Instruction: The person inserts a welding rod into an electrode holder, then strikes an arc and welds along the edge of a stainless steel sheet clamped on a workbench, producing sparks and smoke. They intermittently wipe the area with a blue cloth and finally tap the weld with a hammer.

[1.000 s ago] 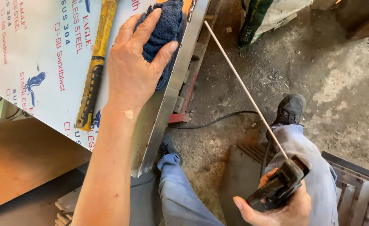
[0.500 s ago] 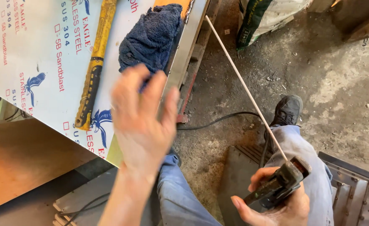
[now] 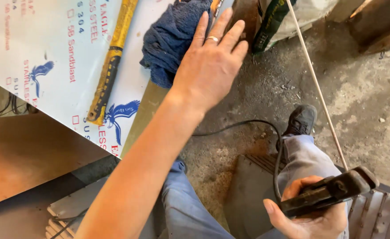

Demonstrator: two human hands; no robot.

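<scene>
My left hand [image 3: 210,62] reaches forward with fingers spread, its fingertips over the edge of a dark blue rag [image 3: 170,40] that lies on a white film-covered steel sheet [image 3: 49,57]. Nothing is gripped in it. My right hand [image 3: 312,212] at the lower right is closed around a black electrode holder [image 3: 330,192]. A long thin welding rod [image 3: 316,86] runs up from the holder toward the top of the view.
A yellow and black bar-shaped tool [image 3: 111,62] lies on the sheet left of the rag. A black cable [image 3: 243,126] crosses the dusty concrete floor near my black shoe [image 3: 301,119]. A green and white sack [image 3: 283,17] stands at the top.
My left hand lifted off the rag, drew back toward me, and now stretches forward again to the rag's right edge. The view shifted; the right hand keeps the holder.
</scene>
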